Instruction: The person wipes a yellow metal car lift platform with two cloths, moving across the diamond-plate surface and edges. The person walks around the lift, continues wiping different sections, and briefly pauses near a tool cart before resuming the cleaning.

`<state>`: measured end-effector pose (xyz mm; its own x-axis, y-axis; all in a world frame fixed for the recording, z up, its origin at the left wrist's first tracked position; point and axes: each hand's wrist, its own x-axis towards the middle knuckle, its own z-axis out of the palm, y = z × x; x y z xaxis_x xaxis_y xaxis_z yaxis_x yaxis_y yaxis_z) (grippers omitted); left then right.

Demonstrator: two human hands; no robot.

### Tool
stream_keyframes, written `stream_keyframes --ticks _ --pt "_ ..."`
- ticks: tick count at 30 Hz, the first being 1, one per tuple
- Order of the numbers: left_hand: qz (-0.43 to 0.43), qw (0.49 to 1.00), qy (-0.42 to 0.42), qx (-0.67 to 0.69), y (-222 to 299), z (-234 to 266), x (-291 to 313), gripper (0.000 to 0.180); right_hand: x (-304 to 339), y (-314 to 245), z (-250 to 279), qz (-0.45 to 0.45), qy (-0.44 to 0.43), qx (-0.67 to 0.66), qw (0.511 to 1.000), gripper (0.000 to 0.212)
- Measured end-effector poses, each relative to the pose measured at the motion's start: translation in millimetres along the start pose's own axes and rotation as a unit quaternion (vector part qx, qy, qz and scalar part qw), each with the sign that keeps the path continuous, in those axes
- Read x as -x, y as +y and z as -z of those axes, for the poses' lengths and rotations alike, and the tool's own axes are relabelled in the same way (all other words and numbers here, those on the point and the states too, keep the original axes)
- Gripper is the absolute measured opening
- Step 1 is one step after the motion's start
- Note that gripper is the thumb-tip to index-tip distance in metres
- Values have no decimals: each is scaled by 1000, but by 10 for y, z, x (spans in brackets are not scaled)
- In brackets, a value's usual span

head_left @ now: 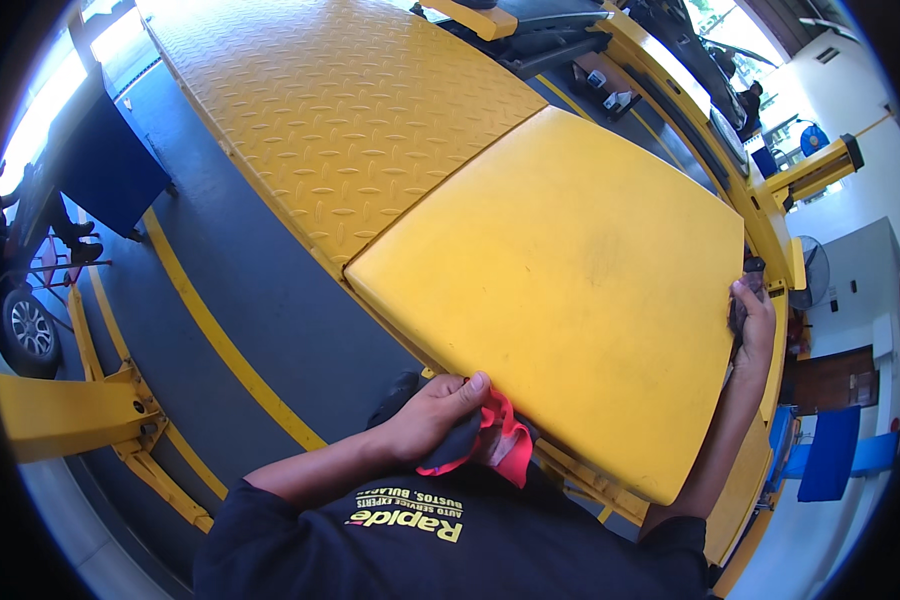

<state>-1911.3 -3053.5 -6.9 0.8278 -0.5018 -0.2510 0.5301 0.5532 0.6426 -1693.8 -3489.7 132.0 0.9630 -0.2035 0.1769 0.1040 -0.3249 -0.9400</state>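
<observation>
A smooth yellow panel (570,270) lies in front of me, its corners rounded and its surface faintly smudged. My left hand (438,418) is closed on a black cloth with red edging (510,440), close to the panel's near edge. Out at the panel's right edge, my right hand (756,325) grips a dark crumpled rag (738,312). The rag sits against that edge, and part of it is hidden by the fingers.
Beyond the panel stretches a yellow diamond-plate ramp (340,110). A yellow lift arm (70,415) and a car wheel (30,325) are at left. Blue padded pieces (832,455) and a fan (812,270) stand at right. Another person (750,105) is far off.
</observation>
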Motion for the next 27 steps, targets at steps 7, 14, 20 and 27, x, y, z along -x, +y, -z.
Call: stream_keyframes --ticks 7,14,20,27 --pt "-30 998 -54 7 387 -222 109 70 79 -1111 -342 -38 35 29 998 35" --pt "-26 988 -34 152 472 -248 165 71 -263 -1526 -409 54 -47 -47 996 40" --pt "-48 957 -87 271 610 -56 215 72 -698 -1827 -788 81 -89 -85 989 36" --pt "-138 988 -41 -54 996 -91 543 68 -1114 -2158 -1051 232 -80 91 965 32"
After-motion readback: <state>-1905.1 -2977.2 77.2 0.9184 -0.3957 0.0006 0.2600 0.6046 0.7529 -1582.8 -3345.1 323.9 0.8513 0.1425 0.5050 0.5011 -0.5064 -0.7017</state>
